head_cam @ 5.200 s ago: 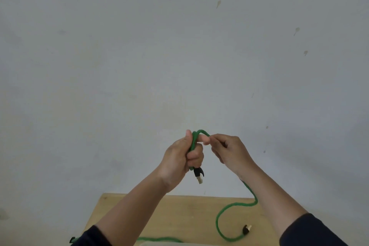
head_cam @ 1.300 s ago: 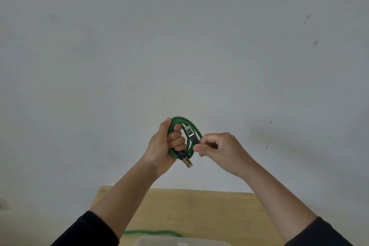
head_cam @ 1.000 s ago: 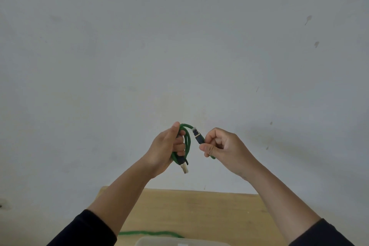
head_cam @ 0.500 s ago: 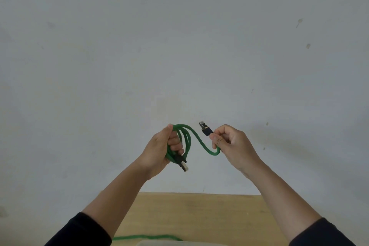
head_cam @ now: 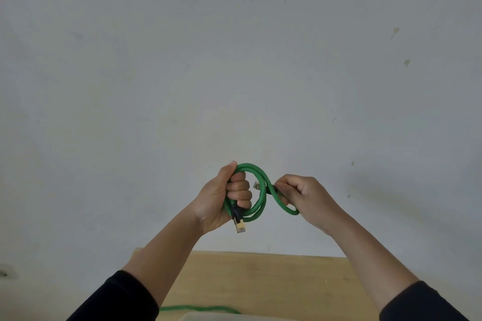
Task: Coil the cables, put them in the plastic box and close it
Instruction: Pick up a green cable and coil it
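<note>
Gripping coiled green cable [head_cam: 257, 191] in left hand [head_cam: 221, 198], fingers wrapped round loops, gold-tipped plug [head_cam: 240, 224] hanging below fist. Pinching free end of same cable with right hand [head_cam: 303, 197], just beside coil, raised above wooden table [head_cam: 260, 276]. Second green cable [head_cam: 198, 309] lying on table at bottom edge. Pale rim there, possibly plastic box [head_cam: 216, 316]; contents not showing.

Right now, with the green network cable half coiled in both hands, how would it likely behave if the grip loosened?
The green network cable probably springs open: it holds rounded loops rather than sharp folds, so it looks fairly stiff. The left hand grips the bundle and the right hand pinches the free end, which suggests it needs restraint. It seems light, held aloft easily.
</note>
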Available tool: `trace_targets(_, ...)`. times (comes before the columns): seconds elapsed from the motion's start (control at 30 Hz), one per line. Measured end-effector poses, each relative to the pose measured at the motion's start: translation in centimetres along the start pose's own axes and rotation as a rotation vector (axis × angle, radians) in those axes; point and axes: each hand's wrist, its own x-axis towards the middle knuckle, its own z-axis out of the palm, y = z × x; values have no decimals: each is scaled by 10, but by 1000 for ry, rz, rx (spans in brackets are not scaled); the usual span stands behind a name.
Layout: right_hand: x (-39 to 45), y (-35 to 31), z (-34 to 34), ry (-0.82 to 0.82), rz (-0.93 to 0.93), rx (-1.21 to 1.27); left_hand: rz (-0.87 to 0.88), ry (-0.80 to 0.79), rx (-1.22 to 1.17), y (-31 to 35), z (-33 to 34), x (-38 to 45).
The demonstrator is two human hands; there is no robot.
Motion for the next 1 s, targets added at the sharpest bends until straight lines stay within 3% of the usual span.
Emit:
trace_targets(0.27,-3,6,-4,-8,-29,-126,12,99,523,-7,-9,0)
trace_targets(0.37,-3,8,-4,9,-53,-115,158,178,717,-12,-9,0)
trace_targets(0.6,-3,5,6,40,-93,14,473,216,796,-19,4,1)
trace_targets(0.83,-5,-10,17,67,-116,322,486,224,798,-18,9,1)
trace_targets(1.0,-6,-16,20,97,-35,298,537,289,781,-16,9,0)
